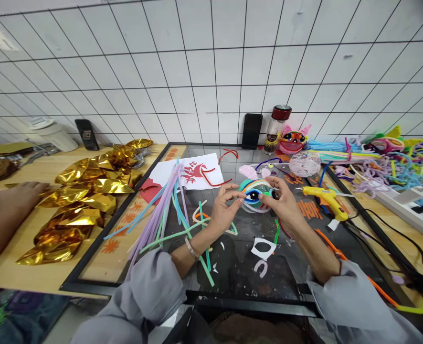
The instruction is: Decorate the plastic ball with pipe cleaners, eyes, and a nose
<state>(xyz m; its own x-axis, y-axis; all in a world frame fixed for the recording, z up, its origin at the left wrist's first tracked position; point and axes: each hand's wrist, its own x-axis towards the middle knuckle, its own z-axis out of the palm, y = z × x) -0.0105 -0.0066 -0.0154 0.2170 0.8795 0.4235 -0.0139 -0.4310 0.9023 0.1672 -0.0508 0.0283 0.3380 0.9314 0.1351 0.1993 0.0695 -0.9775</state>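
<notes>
Between my two hands is a round craft face (253, 185) made of coloured pipe cleaners, with a large blue-rimmed eye. My left hand (226, 203) grips its left side, the thumb and fingers closed at the edge by the eye. On the other side my right hand (282, 198) holds it, thumb pressed near the eye and fingers over the top rim. Below it lie a white paper piece with an oval hole (263, 255) and a small pale lilac curved piece (260, 268). A yellow glue gun (325, 199) rests to the right of my right hand.
Lilac, green and blue pipe cleaners (157, 210) lie left, partly over white paper with a red print (211, 177). Crumpled gold foil (89, 200) and another person's arm (14, 210) are farther left. A phone (252, 131), glass bottle (276, 128) and finished pink face (293, 139) stand behind.
</notes>
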